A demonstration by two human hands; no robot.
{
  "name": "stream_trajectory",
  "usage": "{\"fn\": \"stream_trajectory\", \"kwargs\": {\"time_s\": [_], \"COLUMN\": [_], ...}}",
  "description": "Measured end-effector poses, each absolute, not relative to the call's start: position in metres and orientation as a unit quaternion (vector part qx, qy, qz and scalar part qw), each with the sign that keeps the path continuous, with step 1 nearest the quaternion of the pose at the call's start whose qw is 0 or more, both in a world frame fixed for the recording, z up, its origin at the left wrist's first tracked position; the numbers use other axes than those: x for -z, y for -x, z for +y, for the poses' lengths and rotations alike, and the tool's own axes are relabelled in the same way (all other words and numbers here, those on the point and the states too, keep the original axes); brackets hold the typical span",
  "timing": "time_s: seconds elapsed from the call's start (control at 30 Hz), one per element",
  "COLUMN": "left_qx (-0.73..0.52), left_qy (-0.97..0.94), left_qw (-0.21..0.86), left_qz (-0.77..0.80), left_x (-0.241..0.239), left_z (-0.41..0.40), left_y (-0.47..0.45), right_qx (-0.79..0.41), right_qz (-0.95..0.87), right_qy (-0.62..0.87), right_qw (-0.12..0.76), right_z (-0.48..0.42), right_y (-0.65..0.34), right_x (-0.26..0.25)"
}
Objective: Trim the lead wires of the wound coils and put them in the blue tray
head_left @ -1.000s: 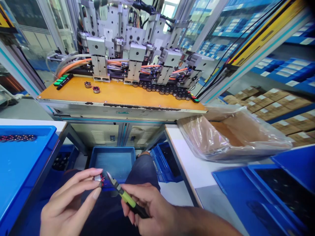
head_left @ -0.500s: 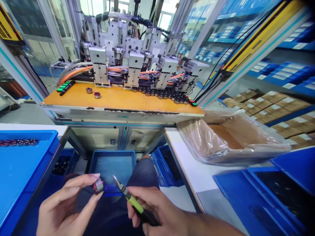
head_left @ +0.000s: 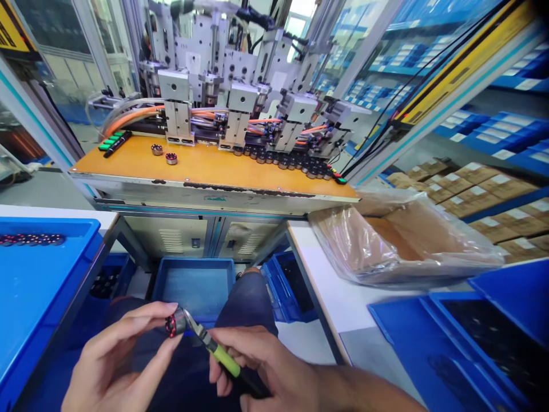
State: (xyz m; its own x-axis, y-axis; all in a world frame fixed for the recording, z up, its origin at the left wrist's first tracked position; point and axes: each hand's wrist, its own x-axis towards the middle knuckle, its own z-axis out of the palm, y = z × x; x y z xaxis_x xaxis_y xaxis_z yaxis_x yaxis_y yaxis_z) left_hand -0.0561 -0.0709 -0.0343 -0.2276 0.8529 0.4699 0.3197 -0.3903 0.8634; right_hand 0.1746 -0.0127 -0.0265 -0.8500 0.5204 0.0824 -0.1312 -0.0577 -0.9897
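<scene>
Thumb and fingertips of my left hand pinch a small motor stator, a round grey part with red-and-black windings on its left face. My right hand grips a pair of cutting pliers with green and black handles. The pliers' narrow metal jaws reach the stator's right side and seem to touch it; whether they close on anything there is too small to tell. Both hands are held above my lap, in front of a blue bin on the floor.
Ahead stands a machine with an orange worktop, bearing two loose stators and a row of dark round parts. At left is a blue tray of stators; at right, a plastic-lined carton and blue boxes.
The pliers have moved left and up to the stator's right side. My left hand has turned the stator slightly, so its wound face shows more. The whole view has shifted a little.
</scene>
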Motion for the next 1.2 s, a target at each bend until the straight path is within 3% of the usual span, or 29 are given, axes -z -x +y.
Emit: {"fn": "stream_trajectory", "kwargs": {"time_s": [0.63, 0.77, 0.93, 1.07, 1.2], "left_qx": [-0.605, -0.596, -0.615, -0.648, -0.663], "left_qy": [-0.575, -0.583, -0.565, -0.488, -0.399], "left_qw": [0.208, 0.218, 0.206, 0.232, 0.316], "left_qz": [0.51, 0.508, 0.51, 0.536, 0.549], "left_x": [0.044, 0.044, 0.041, 0.03, 0.026], "left_z": [-0.071, -0.069, -0.067, -0.066, -0.063], "left_y": [0.056, 0.055, 0.052, 0.045, 0.049], "right_qx": [-0.739, -0.712, -0.688, -0.678, -0.561], "right_qz": [-0.615, -0.631, -0.624, -0.634, -0.741], "right_qy": [0.217, 0.251, 0.259, 0.272, 0.272], "right_qw": [0.17, 0.178, 0.265, 0.253, 0.251], "right_z": [-0.01, -0.014, -0.016, -0.016, -0.002], "right_y": [-0.173, -0.172, -0.171, -0.17, -0.174], "right_x": [0.014, 0.011, 0.021, 0.022, 0.004]}}
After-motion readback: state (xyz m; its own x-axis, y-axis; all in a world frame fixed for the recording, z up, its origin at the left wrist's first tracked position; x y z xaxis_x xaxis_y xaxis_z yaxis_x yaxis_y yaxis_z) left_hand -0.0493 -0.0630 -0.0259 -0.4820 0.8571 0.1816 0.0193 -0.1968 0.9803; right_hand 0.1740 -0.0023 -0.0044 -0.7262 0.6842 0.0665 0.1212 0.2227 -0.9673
